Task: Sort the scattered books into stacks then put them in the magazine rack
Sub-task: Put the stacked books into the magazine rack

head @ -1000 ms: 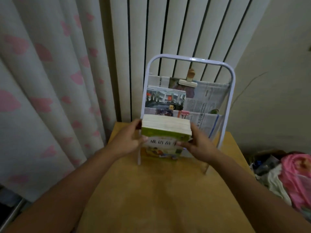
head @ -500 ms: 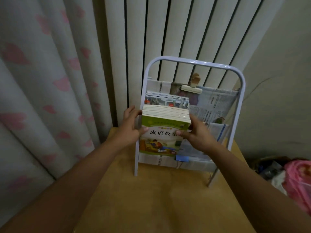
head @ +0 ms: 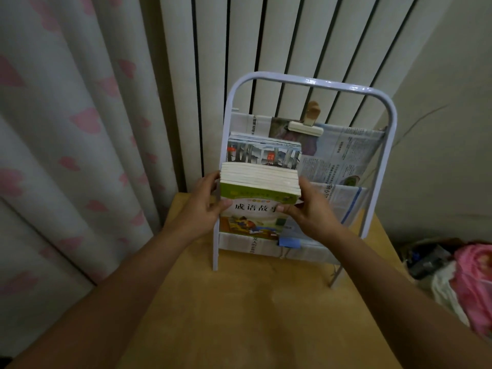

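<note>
A stack of books [head: 259, 182] with a green-topped cover facing me stands upright in the lower front pocket of the magazine rack [head: 308, 82]. My left hand [head: 202, 206] grips the stack's left side and my right hand [head: 308, 211] grips its right side, thumbs on the cover. Behind it, a second stack of books [head: 263, 151] with a grey illustrated cover stands in the pocket above. The rack is a white tube frame with newspaper-lined pockets and stands at the far edge of the wooden table [head: 253, 315].
A clip [head: 306, 126] holds the newspaper at the rack's top pocket. A curtain with pink hearts [head: 74, 129] hangs at left and vertical blinds [head: 266, 43] behind. A pile of pink and white cloth [head: 468, 283] lies right of the table.
The stack in my hands has been lifted from in front of the rack's base up into the lower front pocket; it now hides most of the rear stack's cover.
</note>
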